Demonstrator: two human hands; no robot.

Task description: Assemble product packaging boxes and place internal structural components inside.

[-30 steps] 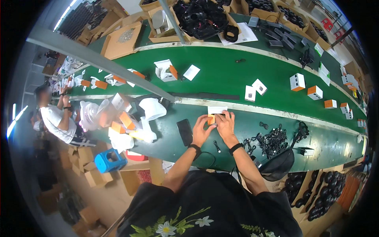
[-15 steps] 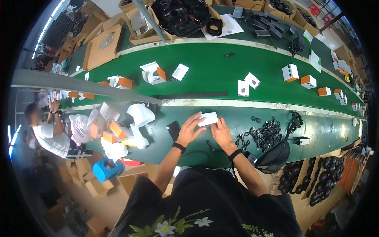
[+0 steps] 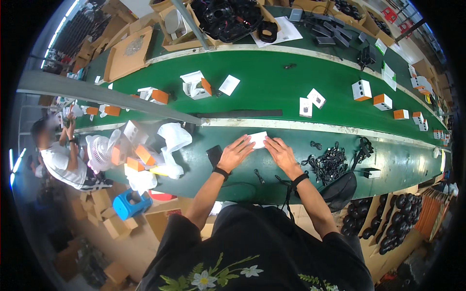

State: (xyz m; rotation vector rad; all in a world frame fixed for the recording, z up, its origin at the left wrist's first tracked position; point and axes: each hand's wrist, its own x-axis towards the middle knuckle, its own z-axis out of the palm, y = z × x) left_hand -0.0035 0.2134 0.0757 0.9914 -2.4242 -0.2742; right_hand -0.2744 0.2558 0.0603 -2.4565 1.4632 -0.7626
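Observation:
A small white box-like item (image 3: 258,139) is held between both my hands over the dark green worktable, just short of its far edge. The fingers of my left hand (image 3: 236,153) close on its left end. My right hand (image 3: 281,154) grips the right end, fingertips bent over it. Fingers cover both ends, so their surfaces are hidden. Beside my left wrist lies a flat black rectangular object (image 3: 213,156). A short black cable (image 3: 259,176) rests on the table between my forearms.
Right of me are a pile of black cables (image 3: 327,165) and a black pouch (image 3: 342,189). Left are white plastic bags (image 3: 174,137), orange-and-white boxes and a fan (image 3: 98,151). Beyond the metal rail, a green belt (image 3: 252,89) carries boxes and cards. A person (image 3: 60,160) works at far left.
My right hand has moved up along the white item, and its fingers now lie over the end. The item has tilted flatter. Boxes and cards on the belt have shifted slightly right.

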